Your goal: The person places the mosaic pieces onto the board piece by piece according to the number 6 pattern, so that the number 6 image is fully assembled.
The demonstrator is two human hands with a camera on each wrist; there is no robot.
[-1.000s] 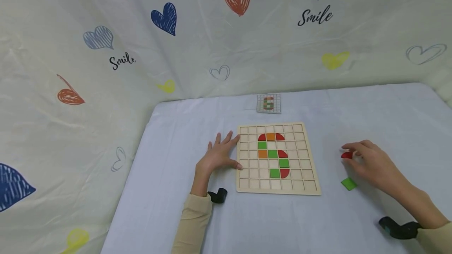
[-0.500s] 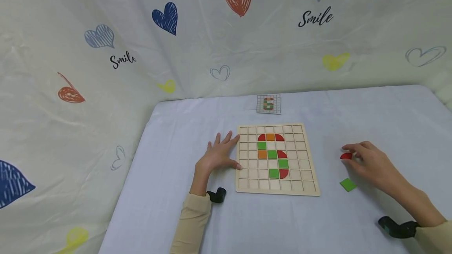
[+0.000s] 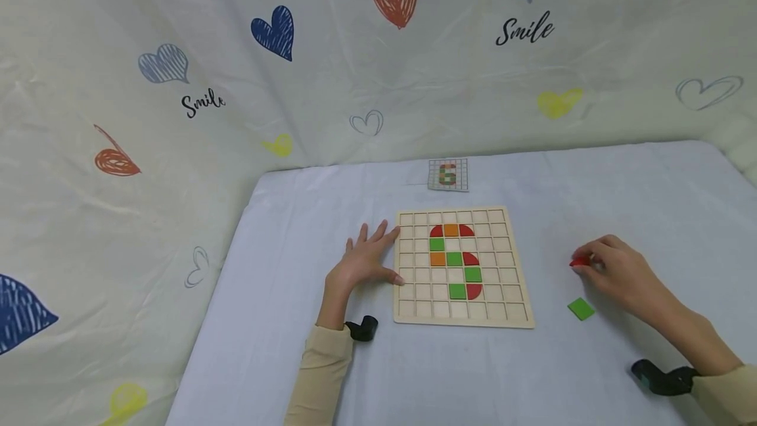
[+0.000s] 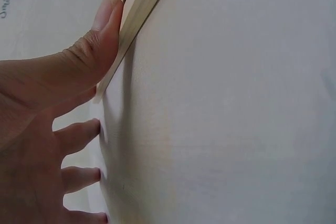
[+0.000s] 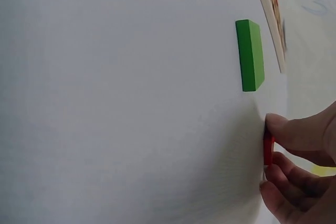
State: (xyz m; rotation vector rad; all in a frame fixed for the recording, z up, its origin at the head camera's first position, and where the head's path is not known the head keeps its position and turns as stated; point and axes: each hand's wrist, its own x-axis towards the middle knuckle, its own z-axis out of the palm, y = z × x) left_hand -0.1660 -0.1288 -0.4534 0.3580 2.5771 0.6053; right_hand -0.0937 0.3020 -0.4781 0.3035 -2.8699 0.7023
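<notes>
My right hand [image 3: 618, 276] pinches a red rounded tile [image 5: 269, 148] between thumb and fingers, low over the cloth to the right of the board. A green square tile [image 3: 581, 309] lies on the table just below that hand. With fingers spread, my left hand [image 3: 362, 264] rests at the left edge of the wooden grid board [image 3: 503, 317], its thumb touching the rim in the left wrist view. Red, orange and green tiles sit in the board's cells, among them an orange tile [image 3: 437, 260] and a green tile [image 3: 472, 275].
Behind the board lies a small printed card [image 3: 448, 175] with a coloured figure on a grid. A white cloth [image 3: 284, 268] covers the table. A curtain [image 3: 331, 58] with hearts and lettering hangs at the back and left.
The fingers of my right hand have closed in on the red tile, which now shows as a thinner sliver. The left hand and the board stay in place.
</notes>
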